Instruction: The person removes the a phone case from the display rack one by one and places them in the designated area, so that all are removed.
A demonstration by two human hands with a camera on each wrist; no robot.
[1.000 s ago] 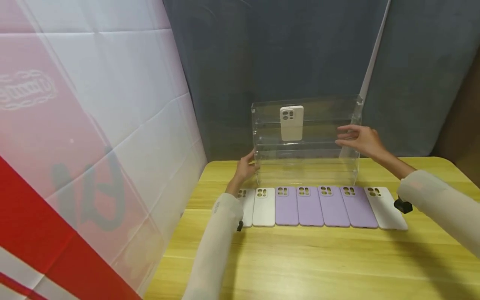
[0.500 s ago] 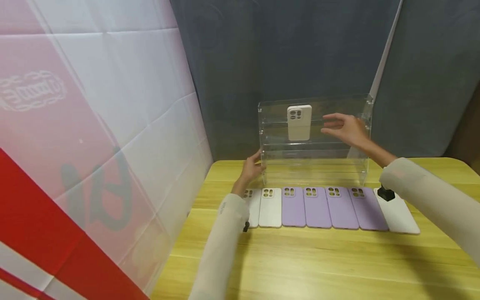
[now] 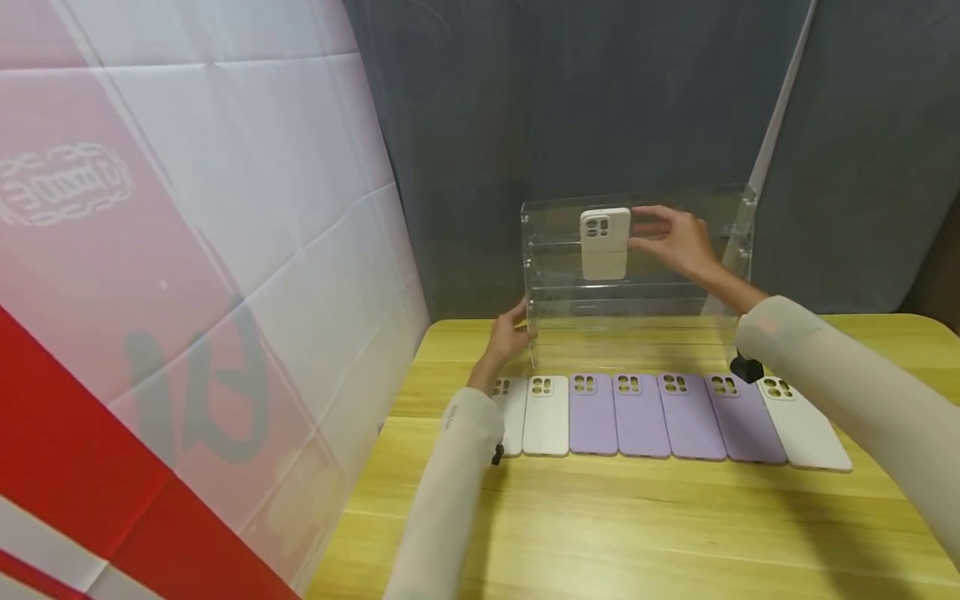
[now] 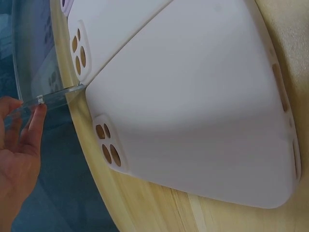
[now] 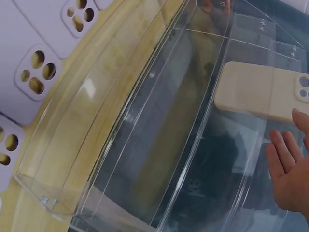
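A clear acrylic display rack (image 3: 652, 310) with stepped tiers stands toward the back of the table. On an upper tier, left of its middle, one white phone case (image 3: 606, 260) leans with its camera cutouts up. My left hand (image 3: 507, 340) grips the rack's left side panel, thumb and fingers at its edge in the left wrist view. At the case's right edge is my right hand (image 3: 678, 242), its fingers extended; whether they touch it I cannot tell. The right wrist view shows the thumb beside the case (image 5: 256, 89) and the fingers fairly straight.
In front of the rack lies a side-by-side row: white cases (image 3: 547, 429) at left, several purple cases (image 3: 592, 425) in the middle, one white case (image 3: 810, 433) at right. A wooden table (image 3: 600, 533) bears them. A printed cloth (image 3: 315, 250) hangs at left, a grey curtain behind.
My right hand has moved left and up from the rack's right side to the standing white case. The left hand stays on the rack's side; the view has shifted slightly.
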